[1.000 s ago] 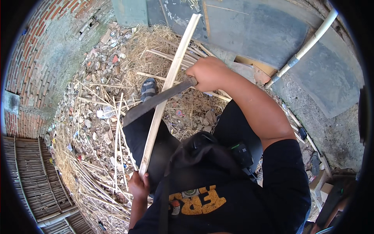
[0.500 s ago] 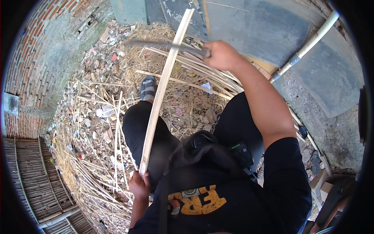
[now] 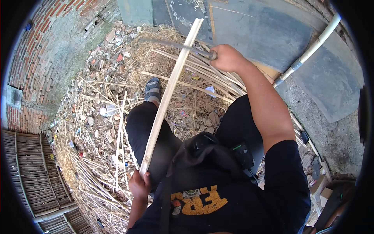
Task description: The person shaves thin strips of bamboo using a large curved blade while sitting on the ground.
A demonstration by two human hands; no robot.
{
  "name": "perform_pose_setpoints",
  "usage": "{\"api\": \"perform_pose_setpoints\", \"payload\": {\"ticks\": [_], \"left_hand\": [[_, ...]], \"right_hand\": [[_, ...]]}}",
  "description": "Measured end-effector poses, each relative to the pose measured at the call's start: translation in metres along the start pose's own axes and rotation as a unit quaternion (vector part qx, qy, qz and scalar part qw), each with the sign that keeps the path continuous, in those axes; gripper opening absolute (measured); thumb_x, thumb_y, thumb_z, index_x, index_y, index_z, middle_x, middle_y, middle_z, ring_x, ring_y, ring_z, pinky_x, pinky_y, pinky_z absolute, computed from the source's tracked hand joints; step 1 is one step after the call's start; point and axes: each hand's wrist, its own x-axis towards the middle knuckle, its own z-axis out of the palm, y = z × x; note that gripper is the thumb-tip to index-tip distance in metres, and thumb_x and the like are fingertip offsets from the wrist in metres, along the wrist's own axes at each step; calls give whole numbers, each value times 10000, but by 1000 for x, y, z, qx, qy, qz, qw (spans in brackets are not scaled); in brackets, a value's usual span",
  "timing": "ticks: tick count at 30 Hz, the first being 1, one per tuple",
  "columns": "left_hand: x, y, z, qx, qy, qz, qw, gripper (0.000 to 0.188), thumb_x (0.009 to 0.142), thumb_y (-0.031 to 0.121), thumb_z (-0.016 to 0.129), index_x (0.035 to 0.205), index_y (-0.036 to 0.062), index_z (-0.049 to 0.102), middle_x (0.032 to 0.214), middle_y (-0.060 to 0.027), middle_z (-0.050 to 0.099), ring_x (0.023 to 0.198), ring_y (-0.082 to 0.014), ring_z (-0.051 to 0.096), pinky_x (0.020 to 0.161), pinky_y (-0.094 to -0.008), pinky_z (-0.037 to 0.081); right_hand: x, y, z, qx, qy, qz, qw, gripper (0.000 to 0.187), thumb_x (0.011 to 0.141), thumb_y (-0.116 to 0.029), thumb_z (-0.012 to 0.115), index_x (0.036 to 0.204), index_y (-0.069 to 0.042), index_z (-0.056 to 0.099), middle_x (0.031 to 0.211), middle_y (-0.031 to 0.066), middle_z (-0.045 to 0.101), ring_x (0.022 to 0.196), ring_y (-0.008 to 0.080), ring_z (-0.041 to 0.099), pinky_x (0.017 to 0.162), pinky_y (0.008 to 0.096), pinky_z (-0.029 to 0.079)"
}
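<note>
My left hand (image 3: 139,184) is closed around the near end of a long pale split bamboo strip (image 3: 163,103). The strip slants up and away to the right, passing over my left thigh. In my right hand (image 3: 228,58) is the handle of a machete (image 3: 163,42), gripped firmly. Its long, dark, slightly blurred blade points left and crosses the strip close to the far end. Whether its edge bites into the bamboo I cannot tell.
More bamboo strips (image 3: 222,80) lie heaped beyond my knees, with others scattered at left. Wood shavings (image 3: 152,58) and rubble cover the ground. A brick wall (image 3: 39,70) rises at left; grey panels (image 3: 257,33) and a pale pipe (image 3: 315,45) stand at right.
The whole view has shifted slightly. The strip's far end and the machete sit a little further right and lower in the picture. Both hands keep their grips.
</note>
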Motion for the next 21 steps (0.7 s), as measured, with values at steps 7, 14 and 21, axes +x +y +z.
{"api": "perform_pose_setpoints", "payload": {"ticks": [7,14,21], "left_hand": [[-1,-1,5,2,-3,-6,1000,528,973,524,541,789,32,499,577,-210,533,530,-451,574,469,-512,423],[2,3,-2,2,-25,-19,1000,545,971,533,541,771,29,491,583,-223,538,541,-460,577,489,-530,430],[-3,-2,0,1,-24,-32,999,527,973,512,548,769,30,487,589,-222,534,553,-465,573,493,-529,424]], "right_hand": [[-20,-30,-5,-142,-64,-151,976,234,706,-143,665,924,-78,719,817,169,696,810,370,666,755,463,530],[16,16,-1,-35,36,24,998,238,758,-196,661,939,-50,715,823,175,696,816,362,664,752,449,524],[-14,-25,1,-129,-68,-118,982,173,739,-153,684,901,-99,712,821,140,698,816,331,676,770,455,545]]}}
